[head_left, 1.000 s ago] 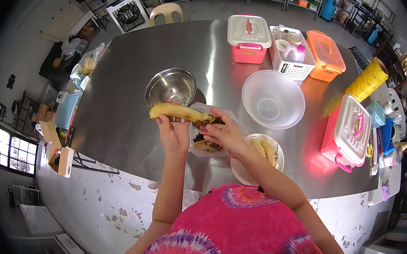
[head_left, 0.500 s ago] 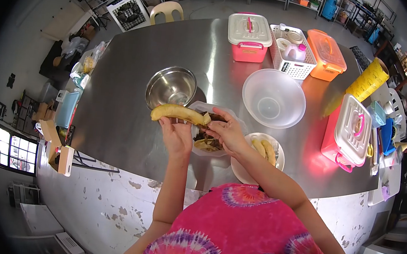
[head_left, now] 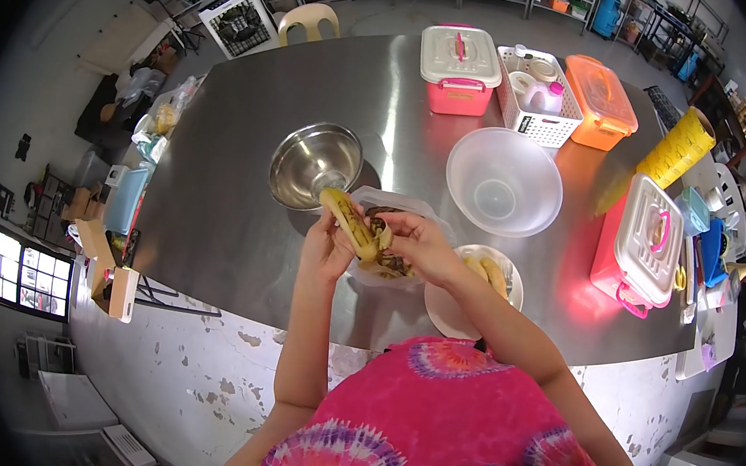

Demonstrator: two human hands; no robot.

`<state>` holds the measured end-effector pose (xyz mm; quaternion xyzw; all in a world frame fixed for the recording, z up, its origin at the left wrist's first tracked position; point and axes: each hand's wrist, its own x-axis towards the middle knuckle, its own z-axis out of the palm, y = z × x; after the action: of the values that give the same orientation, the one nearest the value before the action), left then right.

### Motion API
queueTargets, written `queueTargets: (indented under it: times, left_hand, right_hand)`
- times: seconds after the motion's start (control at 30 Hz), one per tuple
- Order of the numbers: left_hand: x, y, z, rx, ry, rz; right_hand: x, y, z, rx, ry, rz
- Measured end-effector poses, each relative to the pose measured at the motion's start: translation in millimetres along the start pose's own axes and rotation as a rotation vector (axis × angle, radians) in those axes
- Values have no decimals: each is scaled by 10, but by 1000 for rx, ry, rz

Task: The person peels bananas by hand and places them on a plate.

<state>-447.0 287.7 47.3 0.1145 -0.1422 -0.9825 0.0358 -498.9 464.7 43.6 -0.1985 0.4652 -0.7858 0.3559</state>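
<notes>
A yellow banana [head_left: 348, 220] with dark marks on its skin is held tilted by my left hand [head_left: 327, 248], whose fingers wrap round it. My right hand [head_left: 419, 248] pinches a strip of peel at the banana's lower right end. Below both hands stands a translucent plastic container [head_left: 375, 275] with dark and yellow peels [head_left: 395, 265] in it, partly covered by my hands. Close to my right forearm, a white plate [head_left: 449, 312] carries peeled bananas [head_left: 495, 276], partly hidden by the arm. Behind my left hand sits a steel bowl [head_left: 300, 165].
A large translucent bowl [head_left: 503, 183] stands right of the container. Along the far edge are a pink box [head_left: 459, 71], a white basket [head_left: 536, 123] and an orange box [head_left: 599, 102]. Another pink box [head_left: 637, 240] and a yellow roll [head_left: 678, 147] are at the right of the metal table [head_left: 226, 174].
The banana has turned from nearly level to slanting down to the right, and its spotted side now shows. My right hand has drawn some peel away from its end.
</notes>
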Motion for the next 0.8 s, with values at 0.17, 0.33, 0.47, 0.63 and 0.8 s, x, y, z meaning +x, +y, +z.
queueTargets:
  times: [0.17,0.33,0.47,0.63,0.8]
  left_hand:
    - [63,37,-67,125,-55,-173]
    - [-103,-63,125,293,43,-126]
    - [-136,-30,110,228,188,-213]
    - [-229,15,-40,187,145,-249]
    - [-378,28,-160,267,166,-252]
  right_hand:
    - [-4,-158,-122,-191,18,-45]
    - [-36,-446,-141,-252,92,-34]
    - [12,-545,-171,-236,132,-105]
    - [87,-749,-162,-226,131,-184]
    - [63,-1038,-113,94,100,-223]
